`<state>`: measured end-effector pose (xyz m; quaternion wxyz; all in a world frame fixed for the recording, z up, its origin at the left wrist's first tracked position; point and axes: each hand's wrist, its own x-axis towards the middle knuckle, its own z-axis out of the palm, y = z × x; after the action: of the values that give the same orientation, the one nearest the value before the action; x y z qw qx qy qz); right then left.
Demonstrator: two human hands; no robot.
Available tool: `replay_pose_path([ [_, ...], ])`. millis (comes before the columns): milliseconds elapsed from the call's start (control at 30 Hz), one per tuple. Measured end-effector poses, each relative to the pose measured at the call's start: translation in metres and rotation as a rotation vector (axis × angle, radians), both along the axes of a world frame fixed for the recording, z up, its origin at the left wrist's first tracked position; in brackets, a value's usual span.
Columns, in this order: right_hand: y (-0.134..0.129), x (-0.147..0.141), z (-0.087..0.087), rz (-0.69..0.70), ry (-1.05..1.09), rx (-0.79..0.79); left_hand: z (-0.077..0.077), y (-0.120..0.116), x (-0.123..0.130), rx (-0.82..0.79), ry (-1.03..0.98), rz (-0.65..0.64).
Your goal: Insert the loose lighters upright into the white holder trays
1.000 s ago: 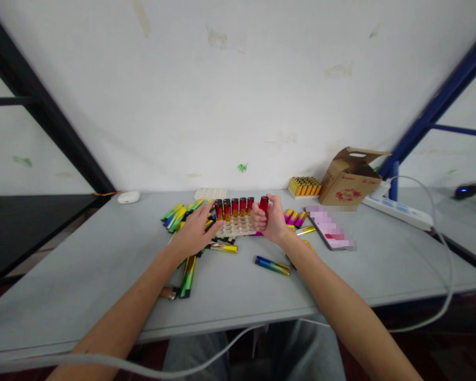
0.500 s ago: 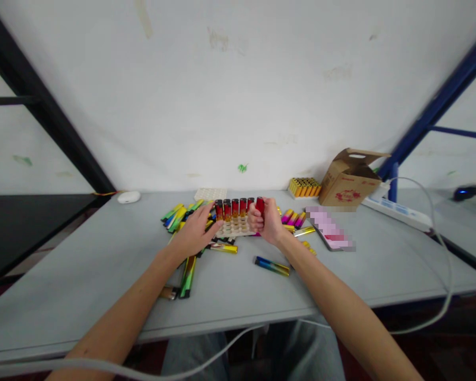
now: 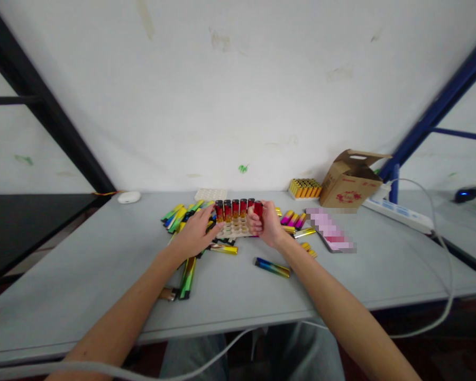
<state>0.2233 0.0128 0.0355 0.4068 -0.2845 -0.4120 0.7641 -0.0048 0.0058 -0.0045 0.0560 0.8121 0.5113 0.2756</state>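
Observation:
My right hand [image 3: 265, 225] is closed around a red cylindrical battery [image 3: 258, 208], held upright over the right end of a pale perforated tray [image 3: 236, 228]. Several red-and-gold batteries [image 3: 235, 209] with black tops stand in the tray's back rows, while holes at its front show bare. My left hand [image 3: 198, 230] lies spread at the tray's left end, fingertips beside the leftmost battery; whether they touch it I cannot tell. Under and around that hand are scattered shiny green, yellow and blue battery-like sticks [image 3: 188, 278]. A blue-and-gold stick [image 3: 272, 267] lies in front of my right wrist.
At the back right stand a block of yellow batteries [image 3: 305, 189] and an open cardboard box [image 3: 349, 185]. A phone [image 3: 331, 230] and pink-yellow batteries [image 3: 293, 218] lie right of my hand. Farther right is a power strip [image 3: 404, 214]. A second pale tray [image 3: 211, 194] sits by the wall.
My right hand has shifted slightly left and down with the red battery, closer to the tray. My left hand stays spread in the same place.

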Motion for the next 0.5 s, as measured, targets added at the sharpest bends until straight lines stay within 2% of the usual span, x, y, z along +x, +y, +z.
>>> replay_pose_path([
  [233, -0.0029, -0.0002, -0.0031, 0.027, 0.005, 0.074, 0.0043, -0.002, 0.0022, -0.055, 0.018, 0.011],
  [500, -0.0048, 0.0002, 0.0001, -0.021, 0.079, 0.054, 0.0019, -0.0008, 0.0015, -0.055, 0.005, 0.008],
])
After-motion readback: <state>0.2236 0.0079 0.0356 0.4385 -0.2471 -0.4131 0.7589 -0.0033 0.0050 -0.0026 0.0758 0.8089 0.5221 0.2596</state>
